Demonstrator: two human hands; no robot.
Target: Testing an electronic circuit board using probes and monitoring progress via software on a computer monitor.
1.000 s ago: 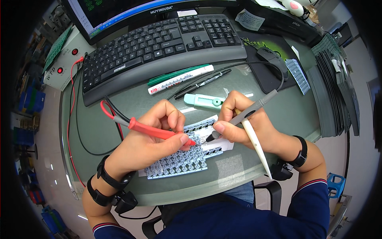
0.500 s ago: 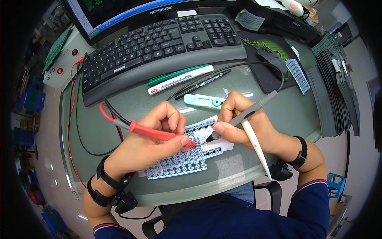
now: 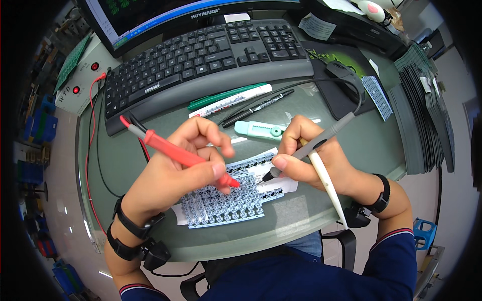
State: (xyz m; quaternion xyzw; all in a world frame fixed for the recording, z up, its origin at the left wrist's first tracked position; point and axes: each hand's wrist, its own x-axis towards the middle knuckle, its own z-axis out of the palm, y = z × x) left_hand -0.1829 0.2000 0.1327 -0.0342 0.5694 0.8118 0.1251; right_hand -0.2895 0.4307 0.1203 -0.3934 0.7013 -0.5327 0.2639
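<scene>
My left hand (image 3: 183, 160) pinches a red test probe (image 3: 173, 150) between thumb and fingers, its tip over a panel of small circuit boards (image 3: 221, 205). In my right hand (image 3: 316, 155) is a grey test probe (image 3: 329, 133) with a black tip, slanting down to the panel's right edge. A cream-coloured pointed stick (image 3: 326, 188) is also held in that hand, its tapered end hanging toward the table's front edge. Beneath the panel lie white paper (image 3: 288, 185) and another blue-white board strip (image 3: 251, 161). Whether either tip touches a board I cannot tell.
Beyond my hands lie a mint-green cutter (image 3: 258, 129), a white marker (image 3: 231, 100) and black pens (image 3: 258, 106). Farther back are a keyboard (image 3: 201, 65), a mouse (image 3: 344, 80) and a monitor (image 3: 150, 20). A tester box (image 3: 83, 80) stands left; stacked dark boards (image 3: 422, 115) stand right.
My left hand has lifted and moved left, drawing the red probe's tip away from the grey one; its fingers have spread somewhat. My right hand has hardly moved.
</scene>
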